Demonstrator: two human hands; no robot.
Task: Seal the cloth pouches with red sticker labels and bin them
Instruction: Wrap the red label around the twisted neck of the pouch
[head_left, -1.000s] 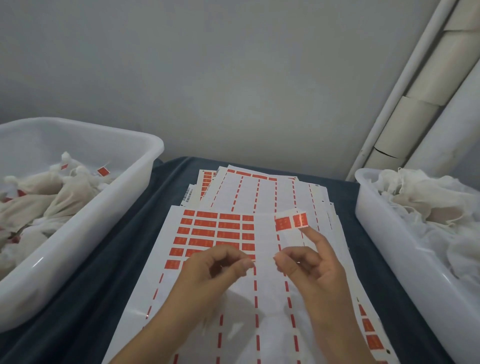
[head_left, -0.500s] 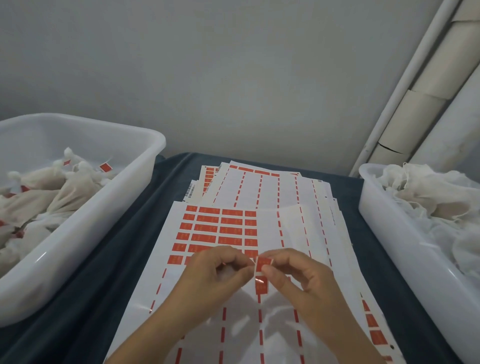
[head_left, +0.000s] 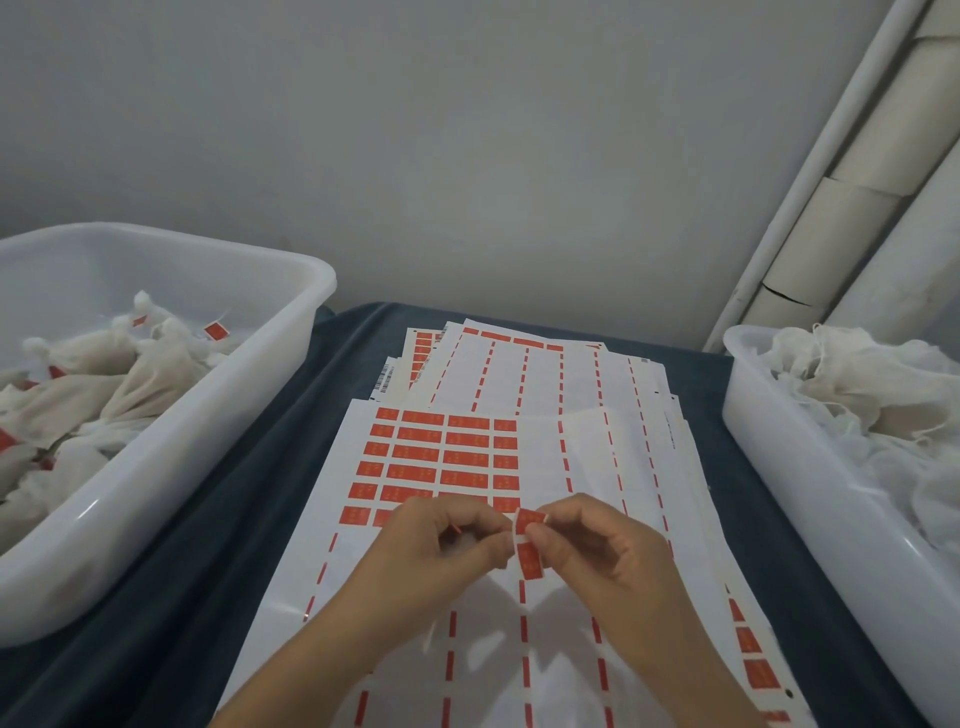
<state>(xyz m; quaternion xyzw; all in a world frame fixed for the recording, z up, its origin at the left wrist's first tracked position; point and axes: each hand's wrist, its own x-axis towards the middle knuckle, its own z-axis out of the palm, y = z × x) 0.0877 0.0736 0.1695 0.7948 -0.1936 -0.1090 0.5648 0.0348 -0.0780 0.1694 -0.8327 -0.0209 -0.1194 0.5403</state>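
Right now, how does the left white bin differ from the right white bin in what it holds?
The left bin holds tied pouches bearing red labels; the right bin holds loose, crumpled cloth with no red labels visible. The left bin's inner far wall shows bare; the right bin's cloth heaps above its rim. Both are white plastic on the dark cloth.

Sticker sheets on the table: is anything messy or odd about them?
The sheets lie fanned and askew, not squared, most with their stickers already gone. Nothing looks torn or spilled. Both hands pinch one red sticker.
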